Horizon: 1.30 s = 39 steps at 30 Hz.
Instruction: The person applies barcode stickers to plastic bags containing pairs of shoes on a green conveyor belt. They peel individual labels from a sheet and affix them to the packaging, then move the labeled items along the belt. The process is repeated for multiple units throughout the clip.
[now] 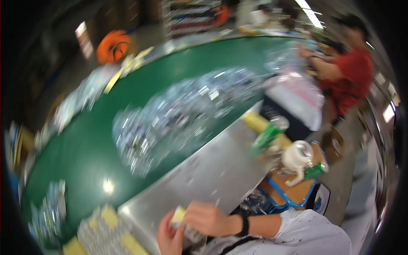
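Both hands meet at the bottom edge, blurred by motion. Right hand has its fingers curled over a small packet, pale yellow at one end, clear plastic at the other; it wears a black wristband. Left hand sits under the same packet, fingers clenched on its lower side. Packet is held just above the near corner of the steel bench. Left of the bench: rows of yellow-and-clear packets. Beyond it: green conveyor belt carrying a heap of clear plastic bags. Right of the bench: white tape roll on a blue-edged tray. Another person in a red shirt stands far right at the belt.
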Each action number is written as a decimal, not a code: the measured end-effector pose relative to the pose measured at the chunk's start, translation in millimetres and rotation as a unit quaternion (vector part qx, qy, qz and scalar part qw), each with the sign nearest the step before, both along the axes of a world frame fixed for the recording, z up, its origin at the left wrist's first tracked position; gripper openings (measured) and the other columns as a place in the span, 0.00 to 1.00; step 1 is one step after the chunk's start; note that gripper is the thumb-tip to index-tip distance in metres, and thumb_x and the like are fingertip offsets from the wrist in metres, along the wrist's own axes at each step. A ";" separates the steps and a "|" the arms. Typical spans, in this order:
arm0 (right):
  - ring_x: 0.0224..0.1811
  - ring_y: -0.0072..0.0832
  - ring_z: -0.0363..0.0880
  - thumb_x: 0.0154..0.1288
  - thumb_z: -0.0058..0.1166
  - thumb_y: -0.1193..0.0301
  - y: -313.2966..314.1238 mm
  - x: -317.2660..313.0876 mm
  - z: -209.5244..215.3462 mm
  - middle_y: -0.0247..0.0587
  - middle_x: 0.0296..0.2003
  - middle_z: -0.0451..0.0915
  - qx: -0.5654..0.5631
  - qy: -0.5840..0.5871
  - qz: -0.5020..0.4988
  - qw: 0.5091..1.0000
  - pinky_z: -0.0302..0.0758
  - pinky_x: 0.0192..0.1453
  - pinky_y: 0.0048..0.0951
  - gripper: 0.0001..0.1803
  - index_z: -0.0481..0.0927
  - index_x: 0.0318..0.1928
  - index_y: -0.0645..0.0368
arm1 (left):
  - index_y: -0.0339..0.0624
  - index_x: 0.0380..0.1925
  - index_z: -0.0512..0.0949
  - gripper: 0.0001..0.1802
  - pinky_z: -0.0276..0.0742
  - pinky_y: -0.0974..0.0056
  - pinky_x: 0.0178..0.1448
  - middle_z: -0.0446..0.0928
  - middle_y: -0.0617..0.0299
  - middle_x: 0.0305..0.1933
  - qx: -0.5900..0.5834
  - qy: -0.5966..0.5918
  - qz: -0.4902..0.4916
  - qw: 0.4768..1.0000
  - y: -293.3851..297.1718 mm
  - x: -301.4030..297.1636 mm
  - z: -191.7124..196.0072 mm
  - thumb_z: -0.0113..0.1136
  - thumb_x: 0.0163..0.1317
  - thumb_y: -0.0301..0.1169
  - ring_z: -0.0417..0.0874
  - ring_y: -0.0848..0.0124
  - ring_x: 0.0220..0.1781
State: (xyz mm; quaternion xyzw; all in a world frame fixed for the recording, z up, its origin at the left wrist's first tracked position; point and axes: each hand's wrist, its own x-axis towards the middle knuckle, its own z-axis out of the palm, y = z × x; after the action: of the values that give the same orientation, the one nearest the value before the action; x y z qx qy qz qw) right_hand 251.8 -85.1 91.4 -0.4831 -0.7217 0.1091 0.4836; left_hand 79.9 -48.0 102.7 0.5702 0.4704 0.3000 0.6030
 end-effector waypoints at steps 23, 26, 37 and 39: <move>0.64 0.52 0.68 0.54 0.68 0.68 368.7 -81.8 -67.8 0.58 0.65 0.67 -0.144 0.116 -0.010 0.983 0.64 0.69 0.46 0.54 0.48 0.75 0.54 | 0.36 0.54 0.77 0.21 0.65 0.76 0.26 0.81 0.63 0.34 0.113 0.054 0.137 0.983 25.2 -73.4 -61.9 0.66 0.59 0.22 0.70 0.84 0.23; 0.59 0.37 0.75 0.62 0.66 0.64 380.9 -88.9 -49.6 0.59 0.62 0.70 -0.280 0.258 0.098 0.920 0.69 0.65 0.38 0.50 0.46 0.75 0.56 | 0.34 0.55 0.76 0.22 0.72 0.76 0.32 0.82 0.56 0.48 0.100 -0.012 0.151 0.983 22.4 -77.0 -76.4 0.65 0.59 0.21 0.77 0.81 0.32; 0.26 0.25 0.77 0.62 0.60 0.76 465.9 -95.0 -64.0 0.41 0.34 0.77 -0.380 0.380 -0.022 0.843 0.76 0.27 0.28 0.44 0.48 0.73 0.58 | 0.35 0.54 0.78 0.21 0.80 0.66 0.48 0.83 0.50 0.46 0.089 0.006 0.101 0.991 33.5 -82.2 -58.1 0.66 0.59 0.24 0.86 0.65 0.43; 0.29 0.26 0.79 0.60 0.59 0.79 467.6 -110.6 -62.0 0.41 0.34 0.78 -0.398 0.445 -0.005 0.802 0.77 0.29 0.29 0.45 0.48 0.73 0.59 | 0.36 0.54 0.78 0.21 0.80 0.66 0.48 0.84 0.50 0.46 0.094 0.009 0.113 0.989 31.9 -84.5 -58.7 0.66 0.59 0.24 0.86 0.65 0.43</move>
State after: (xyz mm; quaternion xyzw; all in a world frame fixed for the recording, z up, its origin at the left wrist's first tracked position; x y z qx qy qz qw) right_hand 141.2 382.5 29.4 -0.5347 -0.3182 0.5874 0.5175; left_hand -4.7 -16.1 44.0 0.5705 0.5066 0.4038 0.5048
